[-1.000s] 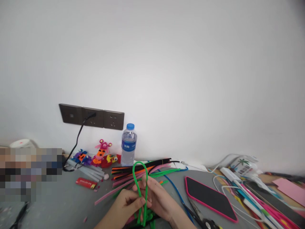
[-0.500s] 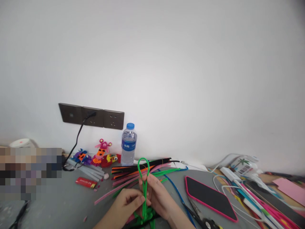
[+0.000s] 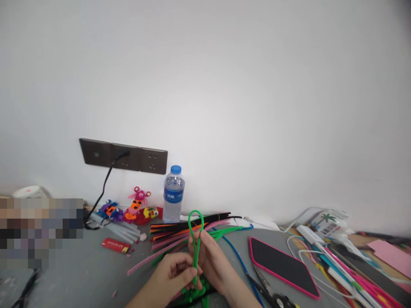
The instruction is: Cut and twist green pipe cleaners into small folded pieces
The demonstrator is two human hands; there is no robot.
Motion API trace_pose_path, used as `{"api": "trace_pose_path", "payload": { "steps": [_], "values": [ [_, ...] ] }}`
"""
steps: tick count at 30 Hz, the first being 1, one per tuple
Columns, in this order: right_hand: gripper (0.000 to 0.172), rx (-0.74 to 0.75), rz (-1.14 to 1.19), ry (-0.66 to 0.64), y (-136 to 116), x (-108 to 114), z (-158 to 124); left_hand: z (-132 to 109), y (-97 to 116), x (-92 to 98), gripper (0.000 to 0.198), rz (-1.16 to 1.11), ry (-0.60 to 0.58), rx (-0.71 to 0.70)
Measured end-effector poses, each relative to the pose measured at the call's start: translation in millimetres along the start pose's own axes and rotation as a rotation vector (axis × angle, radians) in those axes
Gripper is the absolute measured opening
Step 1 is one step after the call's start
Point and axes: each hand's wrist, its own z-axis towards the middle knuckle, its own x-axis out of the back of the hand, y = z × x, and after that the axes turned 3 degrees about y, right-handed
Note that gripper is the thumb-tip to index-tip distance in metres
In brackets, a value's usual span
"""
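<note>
A green pipe cleaner (image 3: 195,217) is bent into a narrow upright loop in front of me. My left hand (image 3: 176,273) pinches its lower end between thumb and fingers. Higher up, my right hand (image 3: 212,265) has its fingertips closed on the loop's right side, just below the rounded top. More green pipe cleaner pieces (image 3: 192,294) lie beneath my hands, partly covered by them. Behind the loop rests a pile of black and orange pipe cleaners (image 3: 173,228), with pink ones (image 3: 144,264) reaching out to the left.
A water bottle (image 3: 174,196) stands against the wall. Small fuzzy figures (image 3: 138,205), glue sticks (image 3: 118,229) and a red lighter (image 3: 115,245) are at left. On the right lie a phone (image 3: 284,267), pliers (image 3: 269,291), and white cables (image 3: 302,261) among clutter.
The green loop has shifted slightly right and up, and looks narrower along its length. My right hand's fingertips have moved a little right with it; my left hand keeps its pinch.
</note>
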Motion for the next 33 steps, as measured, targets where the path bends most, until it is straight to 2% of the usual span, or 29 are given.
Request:
{"api": "trace_pose_path", "payload": {
  "steps": [13,20,28,33],
  "values": [
    [0.026,-0.002,0.097,0.1,-0.6,-1.1,0.5,-0.7,-2.0,-0.5,0.047,-0.038,-0.001,0.039],
    [0.023,0.021,0.068,0.074,0.6,-0.4,1.2,-0.1,0.6,-0.4,0.054,0.007,-0.017,0.05],
    [0.023,0.04,0.05,0.089,-0.5,-3.1,1.1,-1.1,-0.5,0.3,0.054,0.03,-0.012,0.042],
    [0.028,0.048,0.031,0.071,0.6,-1.1,2.2,-0.5,-0.7,0.9,0.054,0.052,-0.011,0.036]
  ]
}}
